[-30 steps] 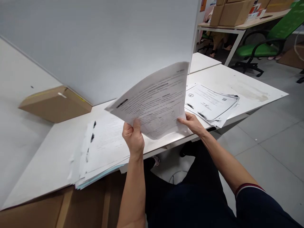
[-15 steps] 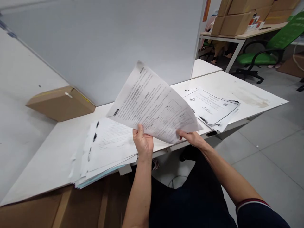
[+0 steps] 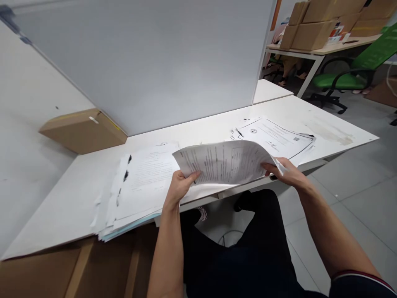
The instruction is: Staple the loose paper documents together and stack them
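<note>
A printed paper [image 3: 223, 163] bows upward between my two hands, above the front edge of the white desk [image 3: 71, 194]. My left hand [image 3: 181, 186] pinches its left end, thumb on the printed face. At the other end my right hand [image 3: 285, 171] is closed on the sheet, where a corner curls over. Whether it is one sheet or several I cannot tell. Left of my left hand lies a stack of papers [image 3: 145, 178] with black marks along its left side. Beyond my right hand sits another pile of papers [image 3: 276, 136], a bordered certificate-like sheet on top.
A whiteboard [image 3: 173, 62] stands along the back of the desk. Against the left wall rests a cardboard box [image 3: 83, 130]. Further off are a table with stacked boxes [image 3: 313, 35], a green chair [image 3: 341, 78] and part of a person. Cardboard [image 3: 40, 273] is below the desk at left.
The paper was tilted up with its printed face spread; now it is lowered, level and bowed. My hands have moved apart, the right one further right.
</note>
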A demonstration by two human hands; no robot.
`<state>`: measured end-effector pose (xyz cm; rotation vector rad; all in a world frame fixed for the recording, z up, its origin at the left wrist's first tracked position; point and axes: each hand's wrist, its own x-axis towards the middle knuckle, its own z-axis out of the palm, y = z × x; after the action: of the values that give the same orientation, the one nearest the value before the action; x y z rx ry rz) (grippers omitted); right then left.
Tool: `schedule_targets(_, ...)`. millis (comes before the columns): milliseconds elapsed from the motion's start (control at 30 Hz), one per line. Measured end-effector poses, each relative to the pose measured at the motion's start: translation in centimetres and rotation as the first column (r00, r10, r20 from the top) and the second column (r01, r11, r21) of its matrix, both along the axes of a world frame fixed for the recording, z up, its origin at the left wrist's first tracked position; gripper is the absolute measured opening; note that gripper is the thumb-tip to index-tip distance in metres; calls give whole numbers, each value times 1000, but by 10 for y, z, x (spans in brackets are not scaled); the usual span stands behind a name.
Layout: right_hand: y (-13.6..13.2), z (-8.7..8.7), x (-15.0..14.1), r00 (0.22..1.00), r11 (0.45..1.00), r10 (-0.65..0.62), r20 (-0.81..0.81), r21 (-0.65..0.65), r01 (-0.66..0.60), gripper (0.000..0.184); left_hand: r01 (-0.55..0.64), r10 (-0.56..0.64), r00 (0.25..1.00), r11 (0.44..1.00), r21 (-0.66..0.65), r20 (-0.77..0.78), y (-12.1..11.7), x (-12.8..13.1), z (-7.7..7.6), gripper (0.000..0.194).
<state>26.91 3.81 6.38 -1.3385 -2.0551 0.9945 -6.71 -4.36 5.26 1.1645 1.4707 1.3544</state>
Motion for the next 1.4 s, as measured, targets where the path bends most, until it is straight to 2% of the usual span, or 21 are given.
schedule_targets(167,5,3,2,999,995,7,-52,101,-1,21,-122,128,991,985,126,-46,9,3,-13,30)
schedule_targets(267,6,-2,-2,995,998,49,-85,50,-45,20,-86,91,993,994,62,-78,10,1,-24,32)
schedule_targets(367,8,-8,-6,996,999,29,-90,-26,-31,20,-51,52,995,999,19,-87,11,2,-31,35)
schedule_targets(500,9,-4,-6,996,993,-80,-46,-93,76,27,-122,123,992,992,33,-29,15,3,-25,38)
schedule_targets(633,1,-6,-3,990,957,-118,-72,-274,94,36,-189,189,982,982,25,0,18,0,-10,36)
schedule_targets(700,-9,-20,-2,974,920,-155,-166,-384,81,37,-206,204,972,979,2,117,18,-1,-7,37)
schedule_targets(767,-23,-41,-2,931,868,-229,-285,-492,63,38,-212,208,923,977,-25,323,14,2,-9,42)
schedule_targets(833,-41,-64,-4,868,808,-316,-383,-588,35,37,-180,175,835,983,-42,522,8,13,-16,48)
schedule_targets(867,-51,-75,-6,833,777,-359,-421,-629,18,36,-125,126,796,991,-44,592,4,21,-21,49)
schedule_targets(933,-73,-94,-11,756,724,-452,-473,-690,0,33,-63,113,750,993,-100,651,-4,40,-32,49)
schedule_targets(1000,-95,-106,-17,696,673,-531,-484,-740,-1,32,5,107,770,985,-174,629,-11,60,-45,47)
schedule_targets(1067,-116,-113,-21,671,633,-569,-475,-774,-11,30,-19,135,838,976,-218,529,-16,74,-57,45)
schedule_targets(1200,-146,-112,-20,652,587,-586,-481,-807,-68,26,-32,110,925,976,-215,362,-16,83,-71,40)
schedule_targets(1333,-156,-100,-12,608,537,-650,-456,-842,-57,23,57,21,949,970,-236,315,-14,78,-66,42)
schedule_targets(1400,-157,-95,-9,612,539,-659,-437,-842,-21,23,37,28,969,966,-258,245,-13,74,-59,52)
